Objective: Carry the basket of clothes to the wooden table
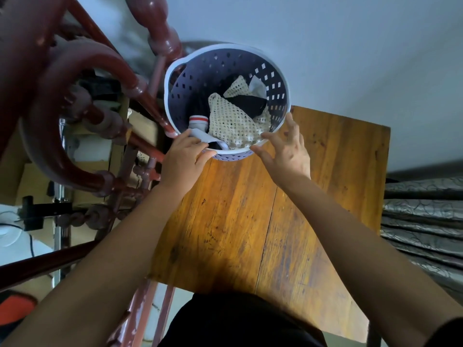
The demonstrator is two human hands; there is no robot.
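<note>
A round lavender plastic basket [200, 68] with a white rim and small holes stands at the far end of the wooden table [250, 221]. Inside lie clothes: a cream mesh piece [230, 123], dark fabric and a white sock with a red stripe. My left hand [185, 161] grips the near rim of the basket, fingers curled over its edge. My right hand [285, 149] has its fingers spread, the fingertips touching or just off the rim on the right side, with nothing held.
Dark red turned-wood furniture [75, 101] crowds the left edge of the table and touches the basket. A white wall [350, 46] rises behind. Grey patterned fabric [426, 221] lies to the right. Cardboard boxes and cables sit on the floor at left.
</note>
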